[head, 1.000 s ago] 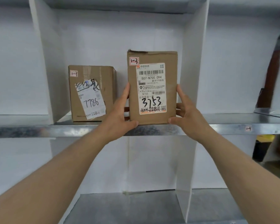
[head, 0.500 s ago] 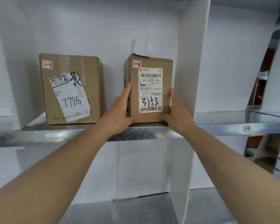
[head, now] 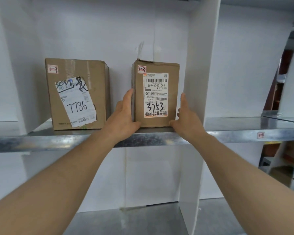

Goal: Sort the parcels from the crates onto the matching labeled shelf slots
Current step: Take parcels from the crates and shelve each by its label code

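Parcel 3753 stands on the steel shelf, both my hands on it.

My left hand [head: 124, 116] and right hand [head: 185, 119] press flat, fingers straight, against the sides of parcel 3753 [head: 156, 95] (upright, near the white divider [head: 200, 82]); parcel 7786 [head: 76, 94] stands apart to its left on the shelf [head: 58, 139].

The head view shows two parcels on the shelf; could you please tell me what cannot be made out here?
- 3753 parcel: its sides, hidden under the left hand and right hand.
- 7786 parcel: label address, scribbled over.
- Shelf slot tag: too small to read.
- Right edge: blurred, cut off.
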{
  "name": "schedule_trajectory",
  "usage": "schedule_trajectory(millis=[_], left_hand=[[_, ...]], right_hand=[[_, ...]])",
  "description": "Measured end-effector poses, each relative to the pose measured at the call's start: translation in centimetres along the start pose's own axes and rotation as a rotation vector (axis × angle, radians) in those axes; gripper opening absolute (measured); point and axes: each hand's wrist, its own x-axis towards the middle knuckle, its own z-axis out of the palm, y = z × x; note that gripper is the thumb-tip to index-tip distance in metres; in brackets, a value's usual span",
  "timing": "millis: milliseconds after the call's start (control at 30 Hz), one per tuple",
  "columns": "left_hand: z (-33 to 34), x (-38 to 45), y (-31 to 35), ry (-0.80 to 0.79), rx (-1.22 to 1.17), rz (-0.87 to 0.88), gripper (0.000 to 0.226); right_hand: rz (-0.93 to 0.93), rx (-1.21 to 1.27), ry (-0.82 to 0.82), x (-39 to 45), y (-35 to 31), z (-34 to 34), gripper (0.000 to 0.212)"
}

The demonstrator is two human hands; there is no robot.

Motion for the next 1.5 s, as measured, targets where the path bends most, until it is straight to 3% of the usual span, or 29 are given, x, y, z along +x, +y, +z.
schedule_trajectory(millis=[267, 433, 600, 767, 900, 1100, 1233, 1500], left_hand=[[-1.8, -4.1, 2.9, 0.104, 0.207, 0.052, 0.068], [-2.1, -8.2, 4.1, 0.121, 0.323, 0.058, 0.052], [-1.0, -15.3, 2.5, 0.135, 0.452, 0.003, 0.053], [1.3, -24.3, -0.8, 0.129, 0.493, -0.133, 0.047], [2.0, -31.1, -3.2, 0.161, 0.5, -0.309, 0.045], [0.4, -39.6, -5.8, 0.185, 0.576, -0.629, 0.057], [-3.0, -45.3, -8.0, 0.187, 0.65, -0.754, 0.066], [-14.8, -55.6, -12.5, 0.308, 0.801, -0.971, 0.071]], right_hand=[[-0.292, -0.086, 0.101, -3.9, -1.3, -1.0, 0.079], [-0.318, -0.149, 0.042, -8.1, -1.7, -0.5, 0.067], [-0.441, -0.275, 0.069, -13.9, -1.1, 2.4, 0.048], [-0.643, -0.185, 0.17, -20.9, -0.1, 8.1, 0.011], [-0.667, -0.149, 0.058, -26.2, -0.6, 12.0, 0.015], [-0.694, -0.079, -0.112, -33.8, -4.2, 17.2, 0.037], [-0.757, -0.039, -0.232, -37.4, -9.2, 20.0, 0.05], [-0.943, 0.174, -0.34, -46.3, -23.3, 27.0, 0.048]])
